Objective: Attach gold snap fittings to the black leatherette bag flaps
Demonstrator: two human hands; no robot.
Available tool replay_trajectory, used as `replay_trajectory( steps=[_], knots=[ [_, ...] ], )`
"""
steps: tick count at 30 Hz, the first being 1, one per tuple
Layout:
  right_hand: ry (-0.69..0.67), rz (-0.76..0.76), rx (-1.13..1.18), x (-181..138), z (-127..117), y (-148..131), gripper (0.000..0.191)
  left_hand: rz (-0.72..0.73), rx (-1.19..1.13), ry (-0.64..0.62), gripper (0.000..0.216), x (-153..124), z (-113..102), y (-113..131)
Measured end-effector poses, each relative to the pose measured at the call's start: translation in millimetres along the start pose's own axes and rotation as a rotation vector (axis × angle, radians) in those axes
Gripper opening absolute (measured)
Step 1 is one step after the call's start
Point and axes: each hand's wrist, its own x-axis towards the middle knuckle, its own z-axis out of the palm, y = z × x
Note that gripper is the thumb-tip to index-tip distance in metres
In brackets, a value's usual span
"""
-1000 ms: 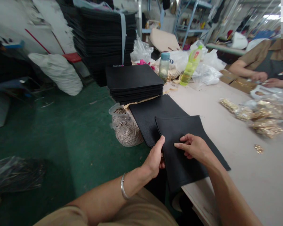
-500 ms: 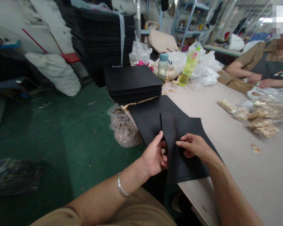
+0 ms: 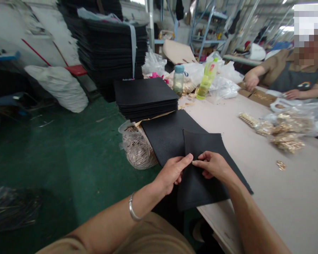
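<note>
A black leather-like panel [image 3: 201,187] bends over the table's front edge, its near part hanging off. My left hand [image 3: 172,173] is closed on the panel's left side, thumb on top and the other fingers curled underneath, mostly hidden. Just right of that thumb, my right hand [image 3: 213,165] is closed in a pinch against the panel's face; whatever sits between its fingertips is too small to make out. Beneath lies another black panel [image 3: 169,128], flat on the table. A few gold-coloured metal rings or links [image 3: 281,165] lie to the right.
Behind the panels stands a stack of black sheets [image 3: 145,93]. A bag of thin strips [image 3: 139,151] hangs at the table's left edge. Two bottles, one blue-capped [image 3: 178,81] and one yellow-green [image 3: 207,83], stand farther back. Bagged gold hardware [image 3: 286,130] lies right, near a co-worker [image 3: 288,79].
My left thumb has come over the panel's top, and the gold pieces seen in that hand are now hidden. The panel's left side bends differently. A co-worker's hand has moved left to a cardboard box.
</note>
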Motion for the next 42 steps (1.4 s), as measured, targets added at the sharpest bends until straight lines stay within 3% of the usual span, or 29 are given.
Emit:
replay_trajectory(
  steps=[9,16,21,27,35,38,42],
  knots=[
    [-0.014,0.037,-0.046,4.5,-2.5,-6.9,0.04,0.172,0.122,-0.027,0.053,-2.9,0.0,-6.8],
    [0.107,-0.184,0.07,-19.3,4.5,3.0,0.038,0.075,0.041,-0.021,0.058,5.4,-3.8,-7.8],
    [0.15,-0.361,-0.152,-59.4,27.4,-6.8,0.047,0.03,-0.028,-0.044,0.054,5.8,-3.1,-7.8],
    [0.198,-0.303,-0.261,-75.8,53.4,-20.7,0.063,0.054,-0.048,0.007,0.056,6.2,0.1,-9.9],
    [0.164,-0.298,-0.069,-68.0,45.7,-13.5,0.061,0.011,-0.005,0.044,0.065,10.2,-2.5,-18.0],
    [0.19,-0.308,-0.064,-66.9,47.0,-12.1,0.058,0.048,0.036,0.037,0.054,9.5,-2.0,-17.9],
    [0.281,-0.311,-0.115,-66.3,52.3,-13.9,0.054,0.166,0.124,0.026,0.023,4.0,-1.1,-16.8]
  ],
)
